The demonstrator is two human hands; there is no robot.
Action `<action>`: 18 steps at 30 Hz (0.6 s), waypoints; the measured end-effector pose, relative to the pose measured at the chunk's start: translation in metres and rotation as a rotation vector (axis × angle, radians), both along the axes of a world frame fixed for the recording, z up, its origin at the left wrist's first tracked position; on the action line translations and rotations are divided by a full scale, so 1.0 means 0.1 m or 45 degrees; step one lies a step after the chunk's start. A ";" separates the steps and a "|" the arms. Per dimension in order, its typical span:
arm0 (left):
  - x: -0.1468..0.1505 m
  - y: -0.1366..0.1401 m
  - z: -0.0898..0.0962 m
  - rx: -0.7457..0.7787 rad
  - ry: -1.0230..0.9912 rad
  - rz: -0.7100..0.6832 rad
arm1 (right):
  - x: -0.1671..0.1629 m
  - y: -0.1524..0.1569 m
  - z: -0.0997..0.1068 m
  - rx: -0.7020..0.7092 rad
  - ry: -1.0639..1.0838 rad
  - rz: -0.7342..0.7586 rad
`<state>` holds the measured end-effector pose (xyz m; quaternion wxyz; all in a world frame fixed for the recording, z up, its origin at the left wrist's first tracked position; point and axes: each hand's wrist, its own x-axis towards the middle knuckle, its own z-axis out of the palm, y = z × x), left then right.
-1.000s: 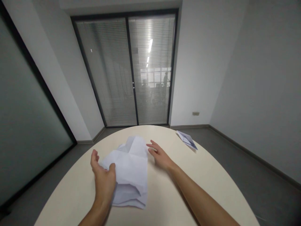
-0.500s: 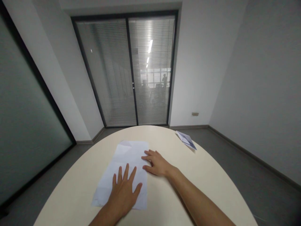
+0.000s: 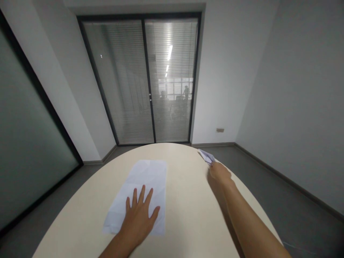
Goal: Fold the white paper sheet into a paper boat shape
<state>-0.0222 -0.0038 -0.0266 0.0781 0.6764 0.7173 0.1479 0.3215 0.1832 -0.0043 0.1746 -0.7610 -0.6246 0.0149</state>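
A creased white paper sheet lies flat on the cream oval table, in front of me. My left hand rests palm down on the sheet's near end, fingers spread. My right hand is stretched out to the table's far right edge. Its fingers curl over the near end of a small folded paper plane, whose pointed far end sticks out beyond the fingertips. The plane still lies on the tabletop.
The table edge curves away just right of my right hand, with grey floor beyond it. Glass sliding doors with blinds stand behind the table, and a frosted glass wall runs along the left.
The crumpled sheet was spread flat and my left hand pressed down on it. My right hand left the sheet's right edge and reached out to the folded paper plane.
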 end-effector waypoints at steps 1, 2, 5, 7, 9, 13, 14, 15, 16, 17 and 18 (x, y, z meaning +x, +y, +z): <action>0.00 0.00 0.00 0.007 -0.017 0.001 | 0.00 -0.01 0.00 -0.025 0.029 -0.038; 0.00 0.00 0.00 0.015 -0.039 0.006 | 0.00 -0.01 0.02 -0.047 0.061 -0.075; -0.01 0.01 -0.01 0.065 -0.168 0.034 | -0.03 -0.02 0.12 -0.043 0.162 -0.020; -0.01 0.03 -0.02 0.142 -0.286 0.049 | -0.11 -0.03 0.21 -0.004 0.241 0.147; -0.01 0.05 0.00 0.251 -0.424 0.047 | -0.25 -0.05 0.31 0.034 0.331 0.337; 0.02 0.09 0.10 0.356 -0.945 0.038 | -0.76 -0.26 0.49 0.110 0.708 0.791; 0.03 0.10 0.14 0.357 -1.137 0.052 | -0.91 -0.35 0.53 0.096 0.734 0.861; 0.03 0.10 0.17 0.354 -1.320 0.070 | -1.06 -0.46 0.56 0.076 0.734 0.957; 0.04 0.10 0.21 0.346 -1.483 0.094 | -1.20 -0.57 0.59 0.061 0.723 1.066; 0.04 0.10 0.25 0.339 -1.623 0.125 | -1.33 -0.68 0.61 0.045 0.703 1.172; 0.04 0.09 0.29 0.329 -1.732 0.155 | -1.44 -0.80 0.63 0.028 0.689 1.250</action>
